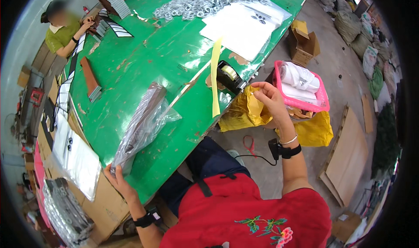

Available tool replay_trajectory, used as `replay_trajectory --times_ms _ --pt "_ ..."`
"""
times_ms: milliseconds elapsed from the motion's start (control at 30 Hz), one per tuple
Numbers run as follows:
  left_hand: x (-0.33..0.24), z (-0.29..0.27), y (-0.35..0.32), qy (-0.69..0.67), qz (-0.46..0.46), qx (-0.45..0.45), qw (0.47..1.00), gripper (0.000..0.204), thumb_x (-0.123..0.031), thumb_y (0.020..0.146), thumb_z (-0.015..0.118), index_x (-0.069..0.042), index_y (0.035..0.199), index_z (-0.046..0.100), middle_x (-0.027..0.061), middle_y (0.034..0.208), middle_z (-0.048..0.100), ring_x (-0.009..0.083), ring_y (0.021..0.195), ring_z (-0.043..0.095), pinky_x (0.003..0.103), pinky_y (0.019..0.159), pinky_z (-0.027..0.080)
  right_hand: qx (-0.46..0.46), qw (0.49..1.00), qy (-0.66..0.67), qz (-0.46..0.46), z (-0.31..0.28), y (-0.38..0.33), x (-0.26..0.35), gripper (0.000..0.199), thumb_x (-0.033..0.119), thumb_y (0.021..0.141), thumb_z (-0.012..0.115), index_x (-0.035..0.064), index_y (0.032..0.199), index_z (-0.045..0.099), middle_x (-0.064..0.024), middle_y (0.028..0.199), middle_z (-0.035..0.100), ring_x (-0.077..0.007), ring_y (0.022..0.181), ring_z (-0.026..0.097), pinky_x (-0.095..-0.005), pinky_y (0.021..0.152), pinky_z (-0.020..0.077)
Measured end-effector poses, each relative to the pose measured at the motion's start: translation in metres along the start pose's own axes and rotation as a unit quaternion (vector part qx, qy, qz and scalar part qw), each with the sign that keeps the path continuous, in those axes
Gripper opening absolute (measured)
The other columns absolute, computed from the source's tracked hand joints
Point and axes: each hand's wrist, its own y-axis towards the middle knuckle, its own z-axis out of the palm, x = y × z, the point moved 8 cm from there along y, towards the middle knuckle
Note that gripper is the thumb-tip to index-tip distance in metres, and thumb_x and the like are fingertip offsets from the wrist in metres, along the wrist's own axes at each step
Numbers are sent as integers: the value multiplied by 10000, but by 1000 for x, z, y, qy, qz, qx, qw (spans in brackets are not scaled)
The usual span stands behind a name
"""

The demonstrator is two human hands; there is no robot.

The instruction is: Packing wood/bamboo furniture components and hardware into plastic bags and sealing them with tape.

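My left hand [118,182] is closed round the near end of a bundle of brown strips in a clear plastic bag [142,121], which lies slantwise on the green table [174,56]. The loose side of the bag spreads to the right. Raised just beyond the table's right edge, my right hand [271,98] has thumb and forefinger pinched together; whatever is between them is too small to make out. Nearest to it is a black tape dispenser [231,77] with a pale roll, at the table edge. Beside the dispenser hangs or lies a long yellow strip [215,77].
White plastic sheets [242,32] and a heap of small clear packets [214,1] cover the far end. A brown bundle [90,78] lies left. Right of the table stand a pink basket [323,95] and a carton [303,49]. A co-worker [63,34] works across the table.
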Motion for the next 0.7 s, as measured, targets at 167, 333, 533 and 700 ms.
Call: replay_trajectory --times_ms 167,333,533,700 --pt "3 0 1 -13 -10 -1 1000 309 -198 957 560 1 1186 507 72 1078 475 185 1022 446 316 945 354 -11 1000 14 7 -6 11 -30 211 141 917 666 35 1099 648 107 747 490 11 674 409 -168 604 302" --pt "6 -2 1 -24 -12 -4 1000 304 -200 959 560 -4 1185 503 69 1073 471 183 1026 441 312 949 349 -44 996 78 -2 1 21 -49 164 175 911 693 71 1032 654 107 741 502 11 649 401 -171 589 291" --pt "2 -1 -1 -32 -26 -1 999 323 -208 965 559 -4 1207 497 77 1110 485 187 1045 453 320 959 355 -24 997 78 7 13 30 -50 138 191 919 683 64 957 645 92 730 515 1 624 378 -196 579 291" --pt "-3 2 -4 -41 -27 -1 999 331 -216 971 556 -1 1215 492 81 1125 493 188 1055 458 320 959 360 28 988 137 64 11 36 -62 157 187 908 680 36 936 643 85 710 485 -21 606 356 -207 569 278"
